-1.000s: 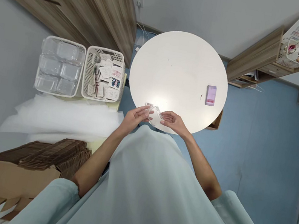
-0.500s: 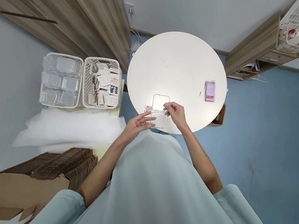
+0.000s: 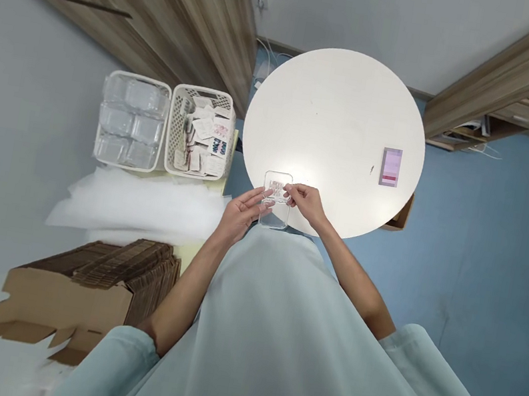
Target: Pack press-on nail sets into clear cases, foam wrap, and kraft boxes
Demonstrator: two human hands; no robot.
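A small clear plastic box [image 3: 273,216] with a hinged lid lies unfolded at the near edge of the round white table. My left hand [image 3: 237,215] grips its left side near the hinge, with the fingers partly spread across the clear plastic. On the other side, my right hand [image 3: 308,203] pinches the right edge of the upper half between thumb and fingertips. A small pinkish card with rows on it [image 3: 276,188] shows within the outline of that upper half. I cannot tell whether it lies in the box or beneath it.
A purple packet [image 3: 390,168] rests on the right of the white table [image 3: 337,95]. To my left stand a basket of clear boxes [image 3: 132,122] and a basket of small cards [image 3: 199,133]. White sheets [image 3: 141,208] and folded brown cartons [image 3: 74,301] are nearer me.
The unfolded box and both hands have moved left over the table. The pinkish card, beside the box before, now appears within its upper half. The camera view has shifted.
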